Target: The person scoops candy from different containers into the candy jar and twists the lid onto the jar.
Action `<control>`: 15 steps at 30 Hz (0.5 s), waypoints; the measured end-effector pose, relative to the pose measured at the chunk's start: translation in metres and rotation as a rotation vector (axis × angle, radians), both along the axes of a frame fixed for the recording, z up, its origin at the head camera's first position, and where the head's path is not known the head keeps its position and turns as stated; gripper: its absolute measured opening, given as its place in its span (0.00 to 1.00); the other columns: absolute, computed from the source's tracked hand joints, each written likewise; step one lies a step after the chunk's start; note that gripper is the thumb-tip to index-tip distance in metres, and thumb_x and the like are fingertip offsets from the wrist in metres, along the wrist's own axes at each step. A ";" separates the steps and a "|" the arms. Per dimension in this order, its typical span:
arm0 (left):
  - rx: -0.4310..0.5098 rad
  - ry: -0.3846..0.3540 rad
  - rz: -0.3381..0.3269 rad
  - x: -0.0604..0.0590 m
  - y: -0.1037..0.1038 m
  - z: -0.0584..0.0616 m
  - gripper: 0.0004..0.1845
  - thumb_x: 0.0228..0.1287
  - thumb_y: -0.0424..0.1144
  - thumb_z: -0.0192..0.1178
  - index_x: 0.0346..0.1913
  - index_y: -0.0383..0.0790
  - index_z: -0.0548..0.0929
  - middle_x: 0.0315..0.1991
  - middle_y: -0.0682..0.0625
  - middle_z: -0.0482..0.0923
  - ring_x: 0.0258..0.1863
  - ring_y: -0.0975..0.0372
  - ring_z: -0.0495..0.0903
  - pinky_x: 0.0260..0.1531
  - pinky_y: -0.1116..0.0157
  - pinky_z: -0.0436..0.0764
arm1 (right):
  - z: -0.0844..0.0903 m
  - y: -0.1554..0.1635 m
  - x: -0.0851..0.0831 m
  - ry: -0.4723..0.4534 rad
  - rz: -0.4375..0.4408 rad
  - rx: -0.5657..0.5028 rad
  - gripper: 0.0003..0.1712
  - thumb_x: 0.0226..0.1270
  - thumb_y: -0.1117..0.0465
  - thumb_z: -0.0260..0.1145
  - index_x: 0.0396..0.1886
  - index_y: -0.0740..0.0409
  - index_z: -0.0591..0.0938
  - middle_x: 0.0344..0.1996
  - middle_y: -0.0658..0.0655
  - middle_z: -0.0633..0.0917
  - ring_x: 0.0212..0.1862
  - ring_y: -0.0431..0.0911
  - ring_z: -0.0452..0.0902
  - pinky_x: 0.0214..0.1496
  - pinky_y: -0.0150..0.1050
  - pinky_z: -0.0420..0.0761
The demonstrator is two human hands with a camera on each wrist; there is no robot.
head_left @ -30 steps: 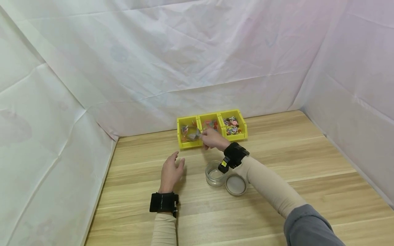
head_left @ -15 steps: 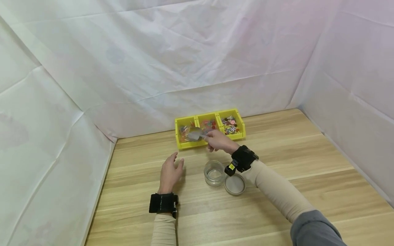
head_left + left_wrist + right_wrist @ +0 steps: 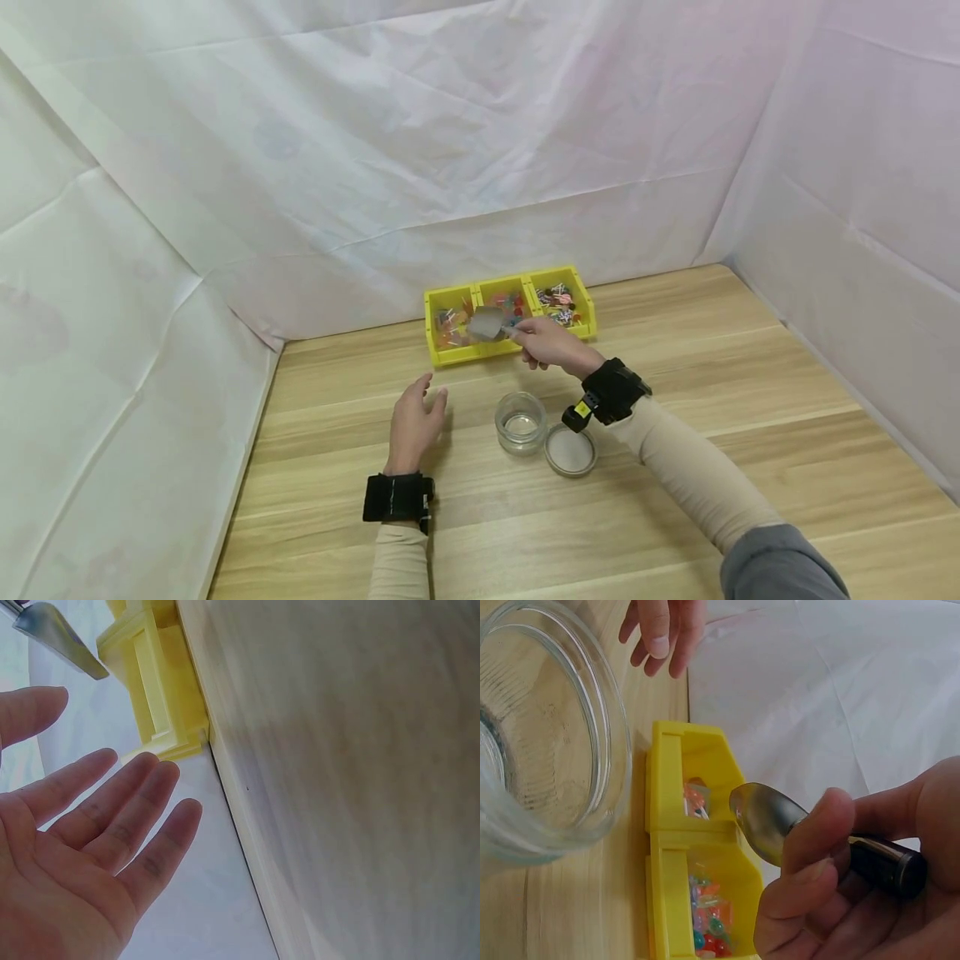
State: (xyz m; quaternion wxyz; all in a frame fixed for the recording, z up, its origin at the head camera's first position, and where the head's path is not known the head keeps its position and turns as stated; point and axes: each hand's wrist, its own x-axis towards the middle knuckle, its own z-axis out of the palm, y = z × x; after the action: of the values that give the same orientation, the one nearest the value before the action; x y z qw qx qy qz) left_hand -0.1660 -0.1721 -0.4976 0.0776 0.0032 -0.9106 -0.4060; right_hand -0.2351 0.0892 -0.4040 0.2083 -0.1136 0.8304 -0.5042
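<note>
My right hand (image 3: pixel 555 346) grips the dark handle of a metal scoop (image 3: pixel 486 322), raised in front of the left and middle compartments of a yellow bin row (image 3: pixel 456 358). In the right wrist view the scoop's bowl (image 3: pixel 763 817) points toward the bins, thumb and fingers around its handle (image 3: pixel 889 864). Small wrapped and stick candies (image 3: pixel 558 304) lie in the bins. My left hand (image 3: pixel 414 427) holds nothing, its fingers (image 3: pixel 161 847) spread loosely left of a clear glass jar (image 3: pixel 521 425). The jar stands uncovered, mouth up.
A round lid (image 3: pixel 572 450) with a grey rim lies on the wooden table (image 3: pixel 675 517), right beside the jar. White cloth walls (image 3: pixel 420 150) enclose the table at the back and both sides, with the bins close to the back one.
My right hand has drawn the scoop up and to the right, out of the left compartment and toward the middle one. The left hand, jar and lid have stayed in place.
</note>
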 end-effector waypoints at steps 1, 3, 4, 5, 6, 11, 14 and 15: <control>-0.001 0.000 0.000 0.000 0.000 0.000 0.27 0.73 0.46 0.57 0.68 0.34 0.71 0.61 0.35 0.76 0.60 0.44 0.76 0.57 0.47 0.76 | 0.000 0.002 0.000 -0.001 -0.001 -0.005 0.16 0.81 0.56 0.49 0.56 0.60 0.77 0.23 0.55 0.74 0.29 0.54 0.71 0.29 0.38 0.68; -0.002 0.000 0.000 0.000 -0.001 0.000 0.27 0.73 0.46 0.57 0.68 0.34 0.71 0.61 0.35 0.76 0.60 0.44 0.76 0.57 0.47 0.76 | 0.000 0.005 0.000 -0.003 -0.003 -0.011 0.17 0.81 0.56 0.49 0.58 0.60 0.76 0.23 0.55 0.74 0.29 0.53 0.70 0.29 0.38 0.68; 0.000 0.001 -0.001 0.000 -0.001 0.000 0.27 0.73 0.45 0.57 0.68 0.33 0.71 0.61 0.35 0.76 0.60 0.44 0.76 0.57 0.47 0.76 | 0.000 0.007 0.001 -0.005 -0.006 -0.016 0.18 0.81 0.56 0.49 0.60 0.60 0.76 0.23 0.55 0.74 0.29 0.53 0.70 0.29 0.38 0.68; 0.003 0.001 -0.002 0.000 -0.001 0.000 0.27 0.73 0.45 0.57 0.68 0.33 0.71 0.61 0.35 0.76 0.60 0.44 0.76 0.57 0.47 0.76 | 0.000 0.008 0.001 -0.005 -0.004 -0.023 0.18 0.82 0.57 0.49 0.61 0.61 0.75 0.23 0.56 0.74 0.29 0.54 0.69 0.30 0.39 0.68; 0.004 0.001 -0.002 0.000 -0.002 0.000 0.27 0.73 0.45 0.57 0.69 0.34 0.71 0.61 0.35 0.76 0.60 0.44 0.76 0.57 0.47 0.76 | 0.000 0.010 0.001 -0.002 -0.007 -0.026 0.19 0.81 0.57 0.49 0.61 0.61 0.75 0.23 0.56 0.74 0.29 0.54 0.69 0.29 0.39 0.67; 0.005 -0.006 -0.006 -0.001 -0.004 -0.001 0.27 0.74 0.45 0.57 0.69 0.34 0.71 0.62 0.35 0.75 0.60 0.44 0.76 0.57 0.46 0.76 | 0.000 0.016 0.003 0.009 -0.021 -0.032 0.20 0.81 0.56 0.50 0.63 0.62 0.75 0.23 0.55 0.75 0.27 0.51 0.70 0.29 0.38 0.68; 0.009 -0.009 -0.012 -0.001 -0.005 -0.002 0.27 0.74 0.45 0.56 0.69 0.33 0.70 0.62 0.35 0.75 0.60 0.44 0.76 0.57 0.45 0.77 | -0.001 0.020 0.005 0.007 -0.027 -0.039 0.19 0.81 0.57 0.49 0.62 0.62 0.75 0.23 0.55 0.74 0.26 0.49 0.69 0.28 0.37 0.68; 0.011 -0.009 -0.015 -0.001 -0.006 -0.003 0.27 0.74 0.45 0.56 0.69 0.33 0.70 0.62 0.35 0.75 0.60 0.44 0.76 0.56 0.45 0.77 | -0.002 0.021 0.005 0.004 -0.030 -0.043 0.19 0.81 0.57 0.49 0.62 0.62 0.75 0.23 0.55 0.74 0.26 0.48 0.69 0.28 0.37 0.67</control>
State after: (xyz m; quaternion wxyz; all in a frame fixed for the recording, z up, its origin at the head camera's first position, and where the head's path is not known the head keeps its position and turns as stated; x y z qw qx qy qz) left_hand -0.1675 -0.1780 -0.5005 0.0705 -0.0013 -0.9087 -0.4114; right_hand -0.2304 0.1106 -0.4061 0.1965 -0.1065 0.8214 -0.5248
